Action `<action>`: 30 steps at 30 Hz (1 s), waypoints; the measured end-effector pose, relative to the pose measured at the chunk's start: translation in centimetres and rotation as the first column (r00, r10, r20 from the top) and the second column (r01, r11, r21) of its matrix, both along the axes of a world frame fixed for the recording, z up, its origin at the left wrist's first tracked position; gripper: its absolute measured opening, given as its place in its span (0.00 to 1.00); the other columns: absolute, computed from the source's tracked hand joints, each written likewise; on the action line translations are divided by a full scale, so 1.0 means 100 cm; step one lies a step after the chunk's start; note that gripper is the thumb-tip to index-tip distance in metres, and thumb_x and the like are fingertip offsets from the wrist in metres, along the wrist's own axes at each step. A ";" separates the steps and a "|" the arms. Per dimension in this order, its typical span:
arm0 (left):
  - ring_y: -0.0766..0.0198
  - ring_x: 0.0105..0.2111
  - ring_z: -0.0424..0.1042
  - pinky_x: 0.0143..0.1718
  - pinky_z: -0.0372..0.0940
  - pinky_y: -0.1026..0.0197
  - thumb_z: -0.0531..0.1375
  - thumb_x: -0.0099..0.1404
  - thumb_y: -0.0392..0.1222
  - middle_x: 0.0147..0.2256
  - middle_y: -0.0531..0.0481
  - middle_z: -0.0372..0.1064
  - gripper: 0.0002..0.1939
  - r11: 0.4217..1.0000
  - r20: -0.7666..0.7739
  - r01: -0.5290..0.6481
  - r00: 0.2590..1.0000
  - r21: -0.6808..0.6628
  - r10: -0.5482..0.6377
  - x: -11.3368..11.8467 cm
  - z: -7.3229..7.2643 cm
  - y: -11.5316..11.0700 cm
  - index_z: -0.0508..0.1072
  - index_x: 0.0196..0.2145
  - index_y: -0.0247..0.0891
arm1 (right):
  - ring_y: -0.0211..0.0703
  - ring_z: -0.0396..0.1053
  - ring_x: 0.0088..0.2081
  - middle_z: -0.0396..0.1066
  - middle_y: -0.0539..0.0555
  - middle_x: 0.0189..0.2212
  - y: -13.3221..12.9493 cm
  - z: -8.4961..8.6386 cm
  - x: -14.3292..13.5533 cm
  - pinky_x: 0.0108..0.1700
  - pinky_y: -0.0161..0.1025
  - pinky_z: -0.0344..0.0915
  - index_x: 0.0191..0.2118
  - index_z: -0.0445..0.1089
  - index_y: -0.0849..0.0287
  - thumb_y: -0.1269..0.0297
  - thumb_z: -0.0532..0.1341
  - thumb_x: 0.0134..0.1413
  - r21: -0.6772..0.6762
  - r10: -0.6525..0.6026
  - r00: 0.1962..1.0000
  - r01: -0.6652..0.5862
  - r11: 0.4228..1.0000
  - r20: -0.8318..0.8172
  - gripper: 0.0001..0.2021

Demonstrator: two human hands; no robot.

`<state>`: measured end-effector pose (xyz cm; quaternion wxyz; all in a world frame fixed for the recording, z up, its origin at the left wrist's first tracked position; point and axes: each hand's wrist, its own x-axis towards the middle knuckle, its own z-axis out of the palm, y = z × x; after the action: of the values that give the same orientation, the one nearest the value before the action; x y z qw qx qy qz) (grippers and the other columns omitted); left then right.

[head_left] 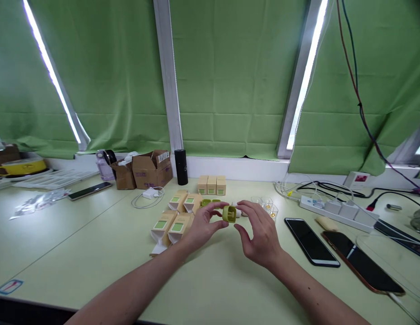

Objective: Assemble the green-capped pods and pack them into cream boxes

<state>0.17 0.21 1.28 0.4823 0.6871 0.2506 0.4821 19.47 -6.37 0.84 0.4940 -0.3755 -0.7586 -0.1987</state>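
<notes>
1. Left hand (205, 225): fingers and thumb are closed on a small green cup (229, 214), gripping it from the left side.
2. Green cup: it is held above the near-middle part of the table (210, 289), between the two hands, with its hollow opening facing the near side.
3. Right hand (260, 230): thumb and fingers are spread wide, just to the right of the green cup. Whether a fingertip touches it cannot be told.
4. Left of the hands: four tan cartons (164, 225) with green labels lie in two rows; the near ones have open flaps.
5. Far side, behind the hands: three small boxes (212, 185) stand side by side. Other green pieces (206, 202) lie nearer, partly hidden by the left hand.
6. Right of the cup: clear containers (267, 204) stand beyond the right hand.
7. Farther right: two phones (311, 241) lie near a white power strip (337, 212).
8. Far left: a black bottle (181, 167) stands beside an open cardboard box (152, 170).
</notes>
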 end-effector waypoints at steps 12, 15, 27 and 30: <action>0.51 0.55 0.71 0.54 0.66 0.49 0.69 0.61 0.38 0.56 0.42 0.74 0.23 0.984 -0.046 -0.068 0.996 0.167 0.076 0.000 0.003 -0.015 0.75 0.54 0.43 | 0.55 0.70 0.58 0.71 0.63 0.55 0.011 -0.017 -0.002 0.55 0.56 0.76 0.64 0.60 0.54 0.74 0.56 0.64 -0.171 0.083 0.987 -0.106 0.979 -0.134 0.24; 0.52 0.53 0.73 0.51 0.68 0.51 0.65 0.66 0.42 0.52 0.41 0.76 0.13 0.982 -0.067 -0.119 0.989 0.147 0.130 0.000 0.002 -0.014 0.77 0.49 0.40 | 0.55 0.70 0.57 0.71 0.63 0.54 0.011 -0.017 -0.001 0.54 0.55 0.76 0.61 0.63 0.54 0.75 0.56 0.63 -0.185 0.084 0.976 -0.122 0.975 -0.201 0.22; 0.57 0.39 0.74 0.39 0.68 0.58 0.63 0.66 0.50 0.38 0.44 0.76 0.12 0.981 -0.139 -0.184 0.972 0.066 0.191 0.008 -0.004 -0.011 0.77 0.36 0.37 | 0.56 0.69 0.60 0.72 0.62 0.55 0.012 -0.024 -0.005 0.60 0.59 0.71 0.62 0.61 0.54 0.76 0.56 0.62 -0.166 0.089 0.986 -0.112 0.980 -0.138 0.24; 0.59 0.36 0.72 0.37 0.67 0.59 0.63 0.66 0.51 0.35 0.45 0.75 0.14 0.985 -0.127 -0.163 0.978 0.047 0.168 0.008 -0.005 -0.011 0.77 0.34 0.37 | 0.56 0.69 0.60 0.72 0.62 0.55 0.011 -0.023 -0.005 0.61 0.60 0.71 0.62 0.60 0.54 0.77 0.56 0.62 -0.164 0.097 0.987 -0.118 0.979 -0.129 0.24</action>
<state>1.00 -0.88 0.82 0.4105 0.7025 0.3290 0.4793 18.93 -5.27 -1.48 0.5148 -0.3860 -0.7610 -0.0828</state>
